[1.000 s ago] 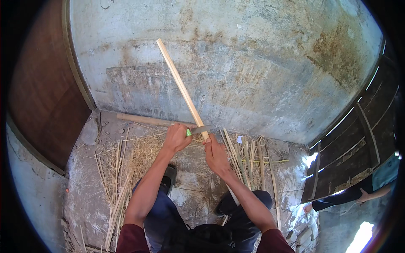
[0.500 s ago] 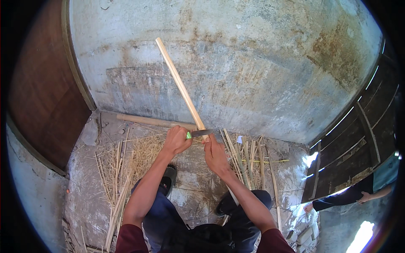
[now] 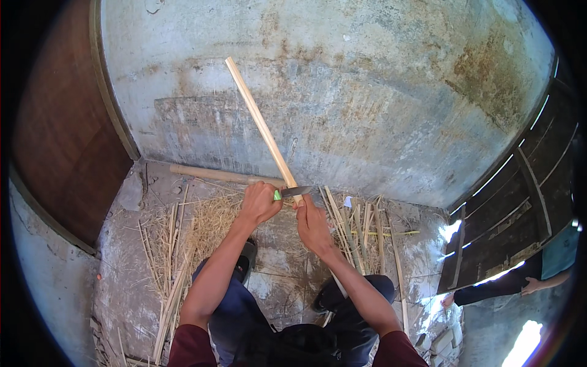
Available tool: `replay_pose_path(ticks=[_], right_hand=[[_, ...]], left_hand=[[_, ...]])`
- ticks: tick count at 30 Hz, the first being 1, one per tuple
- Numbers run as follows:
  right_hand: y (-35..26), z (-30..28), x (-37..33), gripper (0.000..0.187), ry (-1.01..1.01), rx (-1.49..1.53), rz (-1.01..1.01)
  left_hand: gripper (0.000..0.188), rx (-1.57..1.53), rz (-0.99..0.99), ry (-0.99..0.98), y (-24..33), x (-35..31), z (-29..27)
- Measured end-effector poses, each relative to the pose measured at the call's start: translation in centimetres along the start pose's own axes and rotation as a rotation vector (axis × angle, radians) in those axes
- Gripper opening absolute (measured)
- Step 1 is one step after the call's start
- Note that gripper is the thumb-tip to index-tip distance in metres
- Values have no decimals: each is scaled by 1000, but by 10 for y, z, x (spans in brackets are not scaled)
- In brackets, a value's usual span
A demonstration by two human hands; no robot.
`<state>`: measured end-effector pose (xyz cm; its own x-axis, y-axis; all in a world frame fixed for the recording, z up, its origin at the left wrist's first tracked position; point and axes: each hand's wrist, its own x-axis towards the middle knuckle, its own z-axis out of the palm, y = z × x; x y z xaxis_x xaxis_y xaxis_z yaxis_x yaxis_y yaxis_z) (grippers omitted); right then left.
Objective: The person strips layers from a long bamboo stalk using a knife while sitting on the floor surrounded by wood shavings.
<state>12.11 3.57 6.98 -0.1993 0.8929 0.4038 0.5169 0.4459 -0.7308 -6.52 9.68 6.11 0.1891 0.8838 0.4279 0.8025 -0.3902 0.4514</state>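
Note:
My left hand (image 3: 260, 202) is closed round the green handle of a knife (image 3: 296, 191). Its dark blade lies across the near end of a long, pale bamboo strip (image 3: 262, 125). Around that near end the fingers of my right hand (image 3: 313, 227) are wrapped, close beside the blade. From there the strip slants up and to the left, its far end in front of the wall. Most of the knife's handle is hidden inside my left fist.
Pale shavings (image 3: 211, 229) and split strips (image 3: 174, 293) litter the floor on the left; more strips (image 3: 354, 229) lie at right. A bamboo pole (image 3: 214, 174) runs along the foot of the stained wall (image 3: 367, 122). Another person's hand (image 3: 531, 285) shows at far right.
My left hand and the knife have shifted slightly to the right across the strip. The strip's far end has dipped a little. My right hand has barely moved.

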Motion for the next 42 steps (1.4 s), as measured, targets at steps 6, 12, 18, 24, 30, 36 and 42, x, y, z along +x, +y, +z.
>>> replay_pose_path(ticks=[6,12,18,24,30,36,42], right_hand=[[7,10,-4,20,98,23,-55],[-7,1,-4,26,-15,17,77],[2,1,-4,25,14,-13,41],[0,-3,-6,22,94,-4,-6],[-3,-10,-5,17,54,-19,48],[-4,-9,-2,17,94,-3,18],[-3,-10,-3,17,107,21,16]], left_hand=[[22,25,-59,-26,8,-1,-2],[22,6,-96,-24,2,-3,6],[30,0,-117,-4,6,2,13],[34,31,-102,10,15,4,12],[31,-6,-129,27,21,7,12],[29,-106,-158,-48,23,8,11],[29,-32,-191,57,30,8,17]])
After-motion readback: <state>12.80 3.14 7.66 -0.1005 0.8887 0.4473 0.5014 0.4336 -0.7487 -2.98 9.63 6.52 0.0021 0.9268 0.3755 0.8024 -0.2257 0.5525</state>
